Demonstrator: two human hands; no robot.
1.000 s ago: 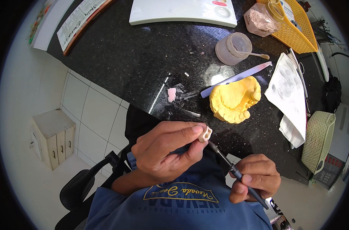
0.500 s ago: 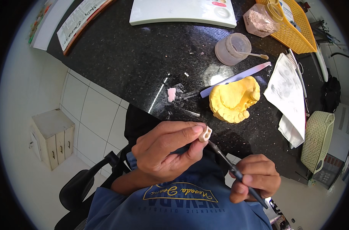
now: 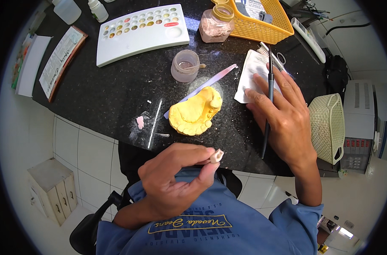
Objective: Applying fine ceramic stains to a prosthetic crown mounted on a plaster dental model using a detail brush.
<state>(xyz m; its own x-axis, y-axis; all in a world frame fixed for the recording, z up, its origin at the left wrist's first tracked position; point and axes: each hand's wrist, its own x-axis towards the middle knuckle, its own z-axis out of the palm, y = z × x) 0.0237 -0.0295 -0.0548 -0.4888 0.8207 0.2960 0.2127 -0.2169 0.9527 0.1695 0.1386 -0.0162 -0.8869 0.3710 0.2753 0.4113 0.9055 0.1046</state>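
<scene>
My left hand (image 3: 176, 174) pinches a small off-white tooth crown (image 3: 217, 156) between thumb and fingertips, its hollow side showing, just in front of the bench edge. My right hand (image 3: 282, 114) reaches over the folded white cloth (image 3: 245, 80), fingertips on or just above its smudged surface. A slim dark pen-like tool (image 3: 270, 85) lies among the right hand's fingers, its narrow end pointing away from me; the exact grip is partly hidden. A yellow dental cast (image 3: 189, 111) with teeth rests on the bench between the hands, beside a lilac strip-shaped tool (image 3: 219, 76).
Behind the cast stand a small cloudy jar (image 3: 184, 76) and a jar of pink powder (image 3: 214, 30). A white palette with coloured wells (image 3: 142, 49) sits far left, a yellow basket (image 3: 282, 34) far right. A pale green basket (image 3: 325, 127) is at right.
My right hand has moved the pen-like tool away from the crown, up and over the white cloth. The left hand keeps the crown. The view has shifted to the right.
</scene>
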